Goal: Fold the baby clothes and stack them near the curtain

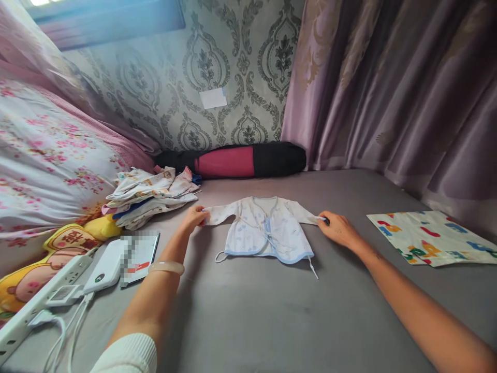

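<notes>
In the head view, a white tie-front baby jacket (248,239) with pale blue trim lies spread on the grey sheet (272,316), midway between the two hands. The left hand (194,217) pinches one cuff, the right hand (337,228) the other, fingers closed, sleeves drawn outward. A broad stretch of sheet runs from the hem toward the wearer; a narrower strip separates the collar from the long black-and-red bag (225,161) along the wall. On the right, sheet lies between the right hand and the printed cloth (430,235), short of the purple curtain (349,93). The left side is tighter: a clothes pile (151,194) just beyond the left hand, the power strip (73,273) near the forearm. The bag's contents are hidden; a plug (42,318) sits in the strip.
</notes>
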Motion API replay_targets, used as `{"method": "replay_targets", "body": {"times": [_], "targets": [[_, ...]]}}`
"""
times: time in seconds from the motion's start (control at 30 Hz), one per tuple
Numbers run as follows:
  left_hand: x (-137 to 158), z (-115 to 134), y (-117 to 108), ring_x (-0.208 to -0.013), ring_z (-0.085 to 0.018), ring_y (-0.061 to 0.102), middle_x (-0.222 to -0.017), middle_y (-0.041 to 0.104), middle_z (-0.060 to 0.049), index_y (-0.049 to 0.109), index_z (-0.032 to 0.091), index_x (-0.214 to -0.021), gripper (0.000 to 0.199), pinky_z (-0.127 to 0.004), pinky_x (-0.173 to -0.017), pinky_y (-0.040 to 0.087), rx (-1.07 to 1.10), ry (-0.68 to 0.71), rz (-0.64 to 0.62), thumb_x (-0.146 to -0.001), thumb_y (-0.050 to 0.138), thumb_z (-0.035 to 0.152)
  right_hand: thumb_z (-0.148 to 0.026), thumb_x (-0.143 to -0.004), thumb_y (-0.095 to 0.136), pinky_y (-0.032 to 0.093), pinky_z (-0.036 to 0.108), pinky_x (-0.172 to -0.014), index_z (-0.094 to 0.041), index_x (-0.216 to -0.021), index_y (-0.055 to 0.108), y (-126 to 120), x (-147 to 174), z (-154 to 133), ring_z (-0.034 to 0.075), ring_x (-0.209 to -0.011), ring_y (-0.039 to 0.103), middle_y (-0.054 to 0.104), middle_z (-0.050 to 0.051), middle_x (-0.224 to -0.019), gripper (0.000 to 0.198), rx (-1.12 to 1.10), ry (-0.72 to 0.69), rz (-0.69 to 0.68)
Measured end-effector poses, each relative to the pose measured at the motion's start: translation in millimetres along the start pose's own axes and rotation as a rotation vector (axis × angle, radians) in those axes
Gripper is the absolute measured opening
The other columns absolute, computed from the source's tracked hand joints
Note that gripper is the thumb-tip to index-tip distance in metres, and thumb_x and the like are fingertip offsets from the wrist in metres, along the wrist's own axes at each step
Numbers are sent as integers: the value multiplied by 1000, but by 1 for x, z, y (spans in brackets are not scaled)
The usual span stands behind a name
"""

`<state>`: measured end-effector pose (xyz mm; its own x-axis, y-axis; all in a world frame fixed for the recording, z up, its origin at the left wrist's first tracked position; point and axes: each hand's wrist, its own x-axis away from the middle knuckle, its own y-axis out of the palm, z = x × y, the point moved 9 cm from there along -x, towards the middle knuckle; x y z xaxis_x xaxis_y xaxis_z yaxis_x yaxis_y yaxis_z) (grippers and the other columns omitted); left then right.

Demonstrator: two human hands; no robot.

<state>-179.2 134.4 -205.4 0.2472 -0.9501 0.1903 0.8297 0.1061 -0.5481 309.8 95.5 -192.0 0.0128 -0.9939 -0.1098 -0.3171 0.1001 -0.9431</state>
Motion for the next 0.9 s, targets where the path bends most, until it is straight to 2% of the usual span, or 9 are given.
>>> {"method": "replay_targets", "body": {"times": [0.1, 0.2, 0.4, 0.6, 0.7, 0.83, 0.9], "targets": [[-6, 5, -3, -42, -12, 51, -48, 51, 5, 54, 16, -80, 22, -20, -43, 36, 56, 26, 44, -63, 55, 29, -29, -88, 44, 43, 28, -76, -15, -109, 63, -9, -18, 26, 22, -91, 64, 70, 12, -99, 31, -88, 153, 134], [-14, 5, -6, -46, -14, 57, -50, 53, 4, 54, 16, -82, 22, -21, -45, 40, 77, 35, 91, -63, 53, 27, -30, -88, 46, 45, 28, -79, -11, -111, 62, -7, -33, 47, 23, -93, 64, 69, 15, -102, 33, -188, 233, 220], [-27, 0, -11, -55, -17, 62, -53, 57, 2, 58, 15, -86, 24, -22, -50, 46, 42, 48, 146, -65, 50, 25, -34, -85, 55, 46, 31, -84, -12, -115, 59, 11, -43, 69, 23, -97, 63, 66, 15, -108, 37, -241, 256, 212], [-38, -11, -14, -58, -16, 63, -62, 59, 0, 59, 15, -88, 21, -24, -56, 50, -16, 35, 193, -69, 50, 21, -36, -88, 52, 45, 34, -85, -16, -120, 56, 11, -38, 81, 25, -103, 60, 65, 13, -112, 38, -62, 260, 184], [-38, -16, -16, -63, -16, 65, -79, 63, -4, 58, 13, -98, 29, -25, -62, 52, -20, 26, 242, -71, 52, 20, -32, -90, 47, 44, 34, -84, -13, -118, 58, 6, -33, 84, 26, -103, 60, 66, 15, -109, 35, 30, 295, 181], [-17, -4, -32, -89, -22, 63, -98, 62, -10, 59, 13, -104, 35, -32, -78, 50, -243, 124, 449, -72, 55, 26, -31, -89, 47, 45, 33, -82, -12, -118, 58, -13, -21, 79, 25, -102, 60, 62, 17, -113, 36, 88, 330, 277], [-1, 6, -29, -94, -24, 60, -95, 63, -10, 62, 14, -97, 30, -33, -82, 47, -341, 193, 450, -73, 55, 30, -30, -89, 46, 45, 33, -79, -14, -112, 61, -19, -13, 69, 25, -97, 62, 63, 17, -110, 32, 77, 323, 296]]}}
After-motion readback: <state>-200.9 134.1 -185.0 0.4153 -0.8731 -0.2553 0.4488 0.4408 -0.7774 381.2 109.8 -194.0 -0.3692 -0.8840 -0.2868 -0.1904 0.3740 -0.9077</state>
